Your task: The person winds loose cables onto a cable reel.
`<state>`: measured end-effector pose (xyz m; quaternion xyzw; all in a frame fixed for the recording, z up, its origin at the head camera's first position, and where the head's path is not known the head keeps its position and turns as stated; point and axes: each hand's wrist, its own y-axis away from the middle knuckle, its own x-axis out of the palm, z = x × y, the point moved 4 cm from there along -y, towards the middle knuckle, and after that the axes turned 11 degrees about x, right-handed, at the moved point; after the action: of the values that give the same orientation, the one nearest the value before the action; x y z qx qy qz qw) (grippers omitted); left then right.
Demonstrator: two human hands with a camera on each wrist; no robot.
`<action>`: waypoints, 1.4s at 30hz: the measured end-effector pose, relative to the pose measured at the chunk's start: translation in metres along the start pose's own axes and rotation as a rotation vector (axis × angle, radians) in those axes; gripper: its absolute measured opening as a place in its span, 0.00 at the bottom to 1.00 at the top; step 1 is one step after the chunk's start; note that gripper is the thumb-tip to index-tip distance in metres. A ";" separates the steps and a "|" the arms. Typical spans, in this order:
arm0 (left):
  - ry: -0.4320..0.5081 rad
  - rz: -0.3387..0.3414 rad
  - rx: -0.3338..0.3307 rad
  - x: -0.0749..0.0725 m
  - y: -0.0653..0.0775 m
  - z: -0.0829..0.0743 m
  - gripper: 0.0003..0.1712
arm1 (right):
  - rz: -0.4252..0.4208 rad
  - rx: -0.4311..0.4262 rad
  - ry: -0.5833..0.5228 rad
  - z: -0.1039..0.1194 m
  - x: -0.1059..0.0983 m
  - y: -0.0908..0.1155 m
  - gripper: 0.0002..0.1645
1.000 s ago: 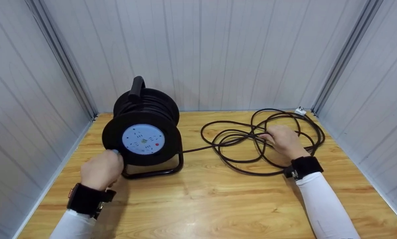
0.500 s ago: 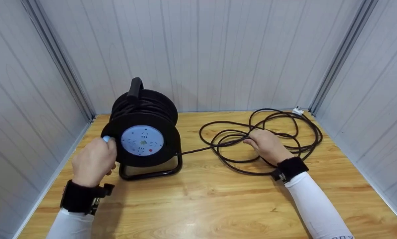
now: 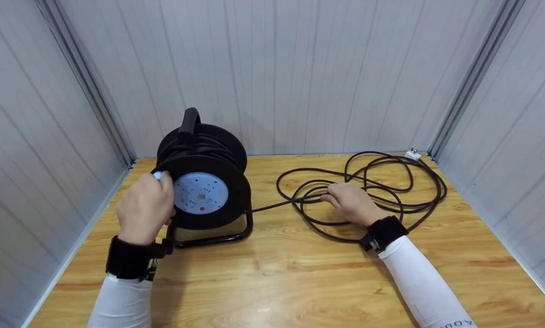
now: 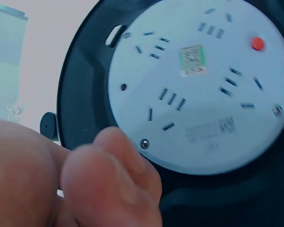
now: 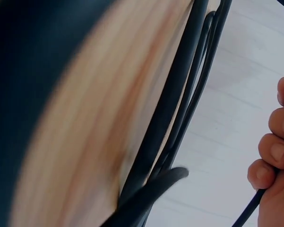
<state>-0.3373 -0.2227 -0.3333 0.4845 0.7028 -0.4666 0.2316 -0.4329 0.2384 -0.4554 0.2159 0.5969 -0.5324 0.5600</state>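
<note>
The left hand point(image 3: 145, 207) is curled around the blue knob point(image 3: 157, 175) on the black reel point(image 3: 201, 193), which stands left, its round front facing near. The right hand point(image 3: 351, 202) grips the black cord point(image 3: 272, 206), which runs left to the reel. Cord loops point(image 3: 300, 169) lie around that hand. A white plug point(image 3: 412, 155) sits far right.

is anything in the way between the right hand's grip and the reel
Only some loose cable loops, just beside the right hand's grip, where the held cable crosses them. Past those, it runs straight to the reel with nothing visible in between.
</note>
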 end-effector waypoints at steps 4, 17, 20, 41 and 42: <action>-0.007 -0.053 0.008 0.002 -0.002 -0.010 0.33 | 0.007 -0.013 0.012 0.007 0.004 -0.003 0.19; -0.138 -0.382 0.143 0.025 0.003 -0.041 0.30 | 0.034 -0.015 0.007 0.020 0.015 -0.009 0.17; -0.158 -0.425 0.168 0.032 0.004 -0.047 0.29 | 0.033 -0.012 0.000 0.021 0.015 -0.008 0.16; -0.246 -0.549 0.307 0.052 0.004 -0.080 0.23 | 0.089 -0.068 -0.036 0.047 0.026 -0.021 0.16; -0.254 -0.555 0.318 0.054 0.004 -0.083 0.22 | 0.094 -0.073 -0.032 0.049 0.027 -0.022 0.16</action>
<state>-0.3461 -0.1239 -0.3395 0.2430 0.6917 -0.6722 0.1030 -0.4373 0.1787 -0.4617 0.2147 0.5961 -0.4869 0.6012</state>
